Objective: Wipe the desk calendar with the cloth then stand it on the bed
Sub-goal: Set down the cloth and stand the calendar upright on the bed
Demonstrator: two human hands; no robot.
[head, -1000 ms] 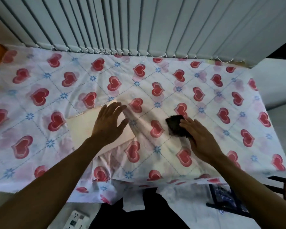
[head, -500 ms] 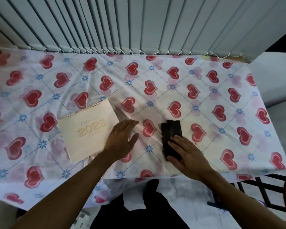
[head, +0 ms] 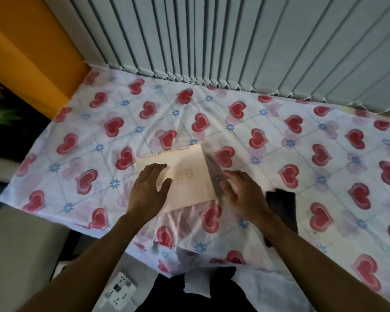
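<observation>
The pale peach, spiral-bound desk calendar point(head: 185, 176) lies face up and flat on the bed's white sheet printed with red hearts point(head: 257, 122), close to the near edge of the bed. Its spiral edge points away from the person and its long axis runs roughly left to right, slightly skewed.

Taking the calendar as the landmark, the left hand point(head: 148, 194) lies spread, palm down, over its left-near part, fingers loose and grasping nothing that can be seen. The right hand point(head: 241, 194) sits at its right edge, fingers curled toward that side, where a grey flap or shadow blurs the border. Whether those fingers have caught the edge or only touch it cannot be told.

The small dark folded cloth point(head: 282, 206) lies on the sheet just right of the calendar, past the right hand and partly under the right forearm, free of both hands.

So the relation that matters is that the cloth lies to the right of the calendar, nearer the right hand, while the left hand is already placed to pin the calendar. Judging from this, wiping is not under way. The likely move is a short reach back and right for the cloth.
</observation>
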